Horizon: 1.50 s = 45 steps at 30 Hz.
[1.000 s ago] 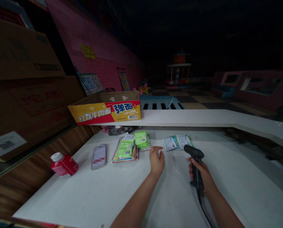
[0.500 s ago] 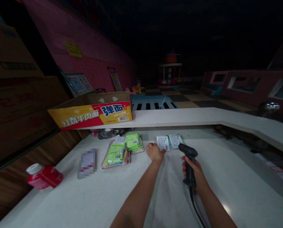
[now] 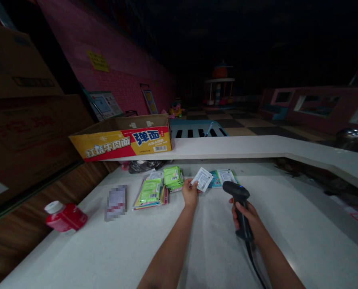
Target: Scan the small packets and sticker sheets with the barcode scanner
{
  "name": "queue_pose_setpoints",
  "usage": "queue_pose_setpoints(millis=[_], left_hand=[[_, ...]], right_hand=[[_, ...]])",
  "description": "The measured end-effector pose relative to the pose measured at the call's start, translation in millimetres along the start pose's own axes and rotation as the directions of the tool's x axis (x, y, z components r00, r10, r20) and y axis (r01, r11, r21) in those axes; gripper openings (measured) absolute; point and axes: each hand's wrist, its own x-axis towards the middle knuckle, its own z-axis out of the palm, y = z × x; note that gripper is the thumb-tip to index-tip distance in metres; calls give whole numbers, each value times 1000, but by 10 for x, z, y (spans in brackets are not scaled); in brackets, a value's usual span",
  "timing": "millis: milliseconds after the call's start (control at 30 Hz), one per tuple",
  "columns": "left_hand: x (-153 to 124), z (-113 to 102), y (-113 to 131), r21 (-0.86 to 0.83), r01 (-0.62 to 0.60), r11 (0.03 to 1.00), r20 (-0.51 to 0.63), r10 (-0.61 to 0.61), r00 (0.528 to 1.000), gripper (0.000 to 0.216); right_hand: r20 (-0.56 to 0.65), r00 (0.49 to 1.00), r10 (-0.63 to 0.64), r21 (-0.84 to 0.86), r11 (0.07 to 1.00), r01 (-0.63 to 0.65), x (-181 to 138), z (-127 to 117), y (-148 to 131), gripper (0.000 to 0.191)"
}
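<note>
My left hand pinches a small white printed packet by its left corner and holds it tilted. Behind and to the right of it, another white packet lies on a blue-green one. In my right hand is a black barcode scanner, fingers wrapped round its handle, its head toward the packets and its cable running down toward me. Left of my left hand are a small pile of green packets and a larger stack with a green packet on top.
A red bottle with a white cap lies at the left, near a blurred-out item. Across the back runs a raised white ledge, carrying an open yellow-and-red carton. Brown boxes are stacked at the far left.
My left hand has taken hold of the left white packet, lifted it and turned it, uncovering more of the blue-green packet. The scanner stays in my right hand, and the view has shifted slightly.
</note>
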Motion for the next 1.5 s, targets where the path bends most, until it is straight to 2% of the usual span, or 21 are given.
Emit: queue_pose_setpoints(millis=[167,367,533,700,1000,1133,1267,1367,1500], left_hand=[[-13,10,5,10,-40,999,-6,40,999,31],[-33,-9,7,114,-122,986,-57,129,990,22],[-22,-8,-31,91,-114,989,-37,118,992,23],[-8,-14,-61,93,-96,991,-6,97,995,29],[-35,-6,-19,79,-64,995,-25,66,997,34],[-203,-75,64,115,-154,981,-34,159,987,31],[-416,-203,212,-1,-113,994,-43,113,993,38],[-473,-382,459,-69,-142,987,-93,136,986,42],[-320,-768,892,-24,-198,980,-149,193,970,42]], right_hand=[[134,988,76,-100,993,-63,-97,-6,10,45],[142,984,104,-175,981,-79,-133,-8,-27,43],[157,982,104,-191,979,-74,-128,-15,-18,42],[125,988,95,-128,989,-79,-83,-28,28,45],[-18,997,75,-18,997,-76,77,-93,66,47],[-31,994,101,22,995,-101,100,-139,79,50],[-25,994,106,45,993,-105,109,-188,100,49],[-18,993,119,54,992,-118,119,-214,121,49],[-12,991,131,94,987,-130,129,-226,138,48]])
